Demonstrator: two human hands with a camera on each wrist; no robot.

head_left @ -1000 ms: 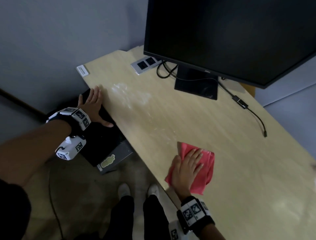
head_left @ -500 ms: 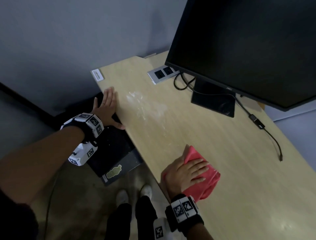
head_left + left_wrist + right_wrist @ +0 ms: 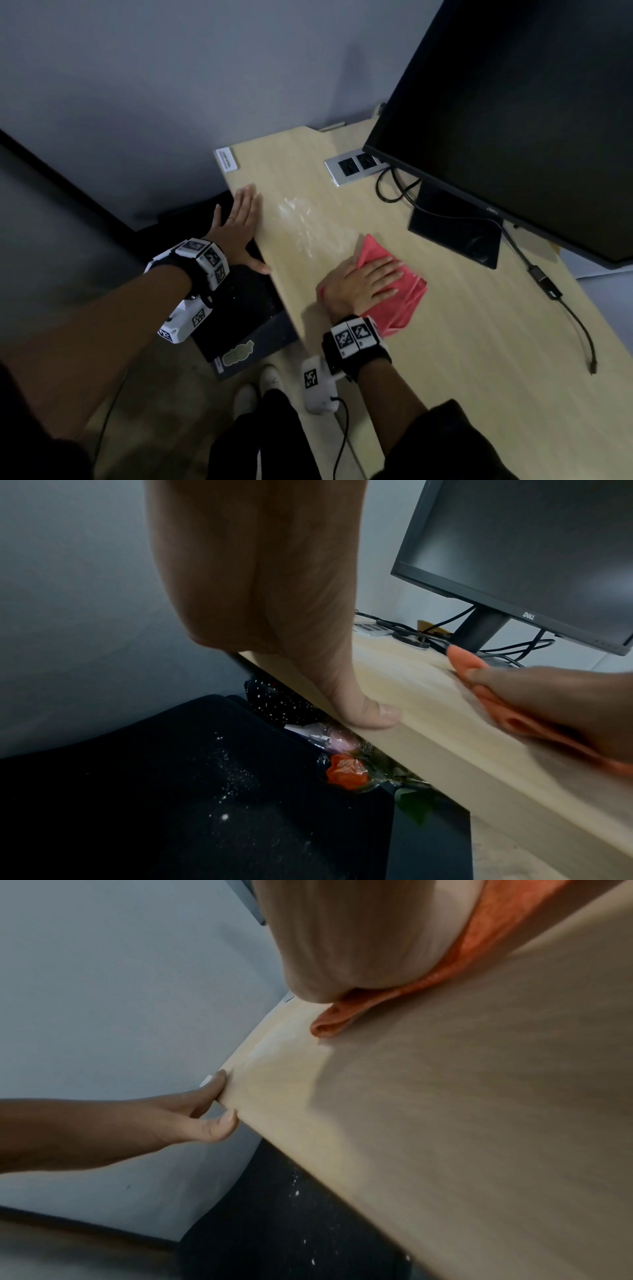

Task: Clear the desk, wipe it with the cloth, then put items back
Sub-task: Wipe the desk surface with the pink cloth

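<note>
Cloth [image 3: 397, 287], red, is pressed flat on the worktop [image 3: 479, 342] by the right hand [image 3: 359, 282], fingers spread, approx. mid-worktop, in front of the monitor [image 3: 513, 120]. White residue [image 3: 301, 222] lies between cloth and left edge. Left hand [image 3: 239, 226], fingers straight, is braced on that edge. Risk: residue swept off the edge onto the black item [image 3: 205, 791] below, already speckled.

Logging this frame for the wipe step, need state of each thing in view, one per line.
red cloth: crumpled, flat on the desk, pressed under the right hand
right hand: fingers straight, pressing the cloth
left hand: fingers straight, against the desk's left edge
desk: white powdery smear near the left edge, not wiped yet
monitor: screen dark, upright on its stand
adapter cable: loose end lying on the desk, plugged into nothing
</note>
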